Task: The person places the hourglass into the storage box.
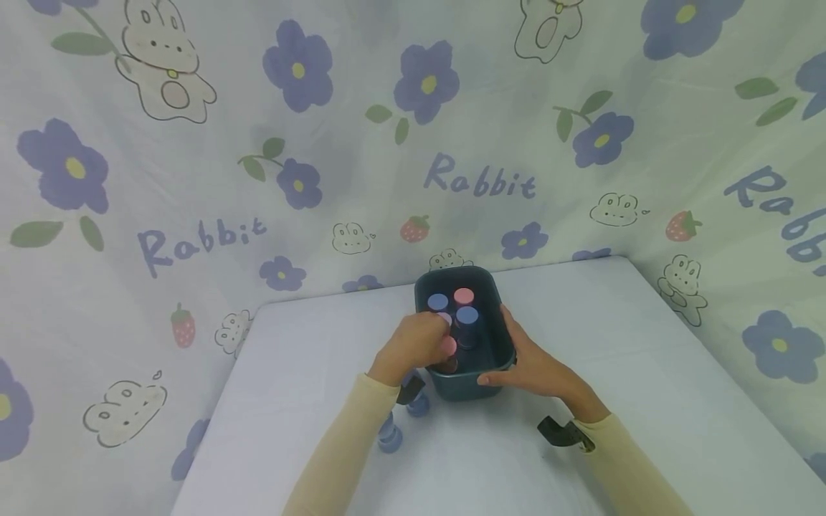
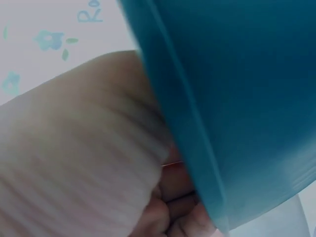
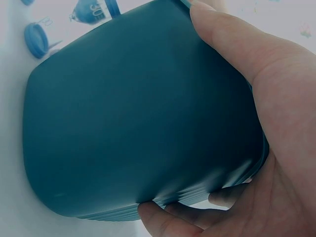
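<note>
A dark teal plastic bin [image 1: 464,390] stands on the white table, tilted slightly in the head view. Inside it stand several sand timers with round blue caps [image 1: 467,315] and pink caps [image 1: 464,295]. My left hand [image 1: 413,345] reaches over the bin's left rim, its fingers curled at a pink-capped sand timer [image 1: 447,348] near the front. In the left wrist view the bin wall hides most of those fingers. My right hand [image 1: 538,364] grips the bin's front right corner, thumb [image 3: 222,32] at the rim and fingers [image 3: 165,219] along the outer side.
Blue sand timers [image 1: 390,436] lie on the table left of the bin, partly behind my left sleeve [image 1: 351,437]. A curtain [image 1: 361,143] printed with flowers and rabbits hangs behind the white table [image 1: 645,373] and along its sides.
</note>
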Demonstrator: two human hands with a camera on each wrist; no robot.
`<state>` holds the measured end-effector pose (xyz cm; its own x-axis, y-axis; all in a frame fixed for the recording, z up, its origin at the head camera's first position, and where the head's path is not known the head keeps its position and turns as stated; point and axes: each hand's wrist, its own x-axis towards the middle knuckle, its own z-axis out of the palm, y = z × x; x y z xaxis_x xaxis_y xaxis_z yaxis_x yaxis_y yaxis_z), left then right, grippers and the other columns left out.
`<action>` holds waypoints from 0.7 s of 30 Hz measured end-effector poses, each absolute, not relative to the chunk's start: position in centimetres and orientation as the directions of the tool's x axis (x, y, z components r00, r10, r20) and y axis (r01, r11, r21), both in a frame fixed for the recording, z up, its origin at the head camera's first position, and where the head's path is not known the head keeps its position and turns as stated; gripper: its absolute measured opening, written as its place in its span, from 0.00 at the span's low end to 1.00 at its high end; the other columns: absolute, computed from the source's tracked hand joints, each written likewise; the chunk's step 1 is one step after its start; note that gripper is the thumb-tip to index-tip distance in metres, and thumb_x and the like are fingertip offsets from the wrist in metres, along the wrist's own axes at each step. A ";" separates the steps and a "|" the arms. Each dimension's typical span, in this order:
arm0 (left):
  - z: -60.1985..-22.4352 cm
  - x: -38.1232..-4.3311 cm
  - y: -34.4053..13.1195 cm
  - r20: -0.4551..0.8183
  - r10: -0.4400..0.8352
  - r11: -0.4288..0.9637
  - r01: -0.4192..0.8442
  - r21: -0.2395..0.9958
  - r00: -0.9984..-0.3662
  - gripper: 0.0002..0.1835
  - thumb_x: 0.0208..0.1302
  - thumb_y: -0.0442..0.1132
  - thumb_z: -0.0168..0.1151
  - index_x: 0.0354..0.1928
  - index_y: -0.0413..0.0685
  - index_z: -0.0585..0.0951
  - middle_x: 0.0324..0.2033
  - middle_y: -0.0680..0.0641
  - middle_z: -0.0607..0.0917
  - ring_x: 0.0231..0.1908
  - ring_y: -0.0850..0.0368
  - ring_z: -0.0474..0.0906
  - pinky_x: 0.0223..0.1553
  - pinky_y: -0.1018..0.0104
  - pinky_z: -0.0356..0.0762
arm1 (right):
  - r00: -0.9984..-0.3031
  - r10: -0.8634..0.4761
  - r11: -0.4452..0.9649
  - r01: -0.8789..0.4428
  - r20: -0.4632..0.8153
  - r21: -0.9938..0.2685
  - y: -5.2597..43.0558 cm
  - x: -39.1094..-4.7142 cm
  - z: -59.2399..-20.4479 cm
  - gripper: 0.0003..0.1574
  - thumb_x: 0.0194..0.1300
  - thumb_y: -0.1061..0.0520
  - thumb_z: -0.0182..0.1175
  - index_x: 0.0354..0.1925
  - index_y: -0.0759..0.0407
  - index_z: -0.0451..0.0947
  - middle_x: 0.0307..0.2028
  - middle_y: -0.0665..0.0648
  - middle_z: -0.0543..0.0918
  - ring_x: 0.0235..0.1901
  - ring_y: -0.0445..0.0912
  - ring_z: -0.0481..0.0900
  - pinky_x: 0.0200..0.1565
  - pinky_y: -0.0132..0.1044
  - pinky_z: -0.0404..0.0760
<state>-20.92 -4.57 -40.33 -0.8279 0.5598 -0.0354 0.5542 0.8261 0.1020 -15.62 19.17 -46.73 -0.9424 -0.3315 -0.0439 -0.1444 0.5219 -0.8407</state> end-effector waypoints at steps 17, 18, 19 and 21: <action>-38.4 -18.8 -6.8 -0.043 0.503 0.790 0.439 0.427 -0.863 0.22 0.67 0.46 0.71 0.59 0.45 0.82 0.51 0.45 0.88 0.51 0.51 0.82 0.65 0.50 0.81 | -0.939 -0.344 0.514 -0.167 -0.024 -0.842 19.3 -15.6 -46.9 0.87 0.52 0.33 0.77 0.83 0.47 0.24 0.85 0.60 0.35 0.82 0.65 0.43 0.74 0.73 0.56; -38.2 -18.5 -7.2 -0.035 0.503 0.782 0.438 0.443 -0.863 0.24 0.66 0.46 0.72 0.61 0.46 0.81 0.53 0.45 0.87 0.53 0.50 0.81 0.66 0.49 0.80 | -0.939 -0.343 0.514 -0.166 -0.025 -0.842 19.3 -15.6 -46.9 0.87 0.51 0.33 0.77 0.83 0.47 0.24 0.85 0.60 0.35 0.82 0.65 0.43 0.74 0.73 0.56; -38.0 -18.3 -7.6 -0.018 0.504 0.773 0.442 0.455 -0.863 0.25 0.65 0.46 0.73 0.62 0.46 0.81 0.55 0.44 0.87 0.55 0.49 0.81 0.67 0.49 0.79 | -0.939 -0.343 0.516 -0.166 -0.025 -0.841 19.3 -15.6 -46.9 0.87 0.51 0.33 0.77 0.83 0.47 0.24 0.85 0.60 0.35 0.82 0.65 0.43 0.74 0.73 0.56; -37.4 -17.8 -8.6 0.011 0.499 0.754 0.441 0.487 -0.866 0.27 0.64 0.46 0.74 0.62 0.47 0.80 0.56 0.44 0.86 0.55 0.49 0.81 0.66 0.49 0.80 | -0.941 -0.338 0.522 -0.162 -0.028 -0.838 19.3 -15.6 -46.9 0.87 0.51 0.33 0.77 0.83 0.46 0.24 0.85 0.60 0.36 0.82 0.65 0.43 0.74 0.73 0.56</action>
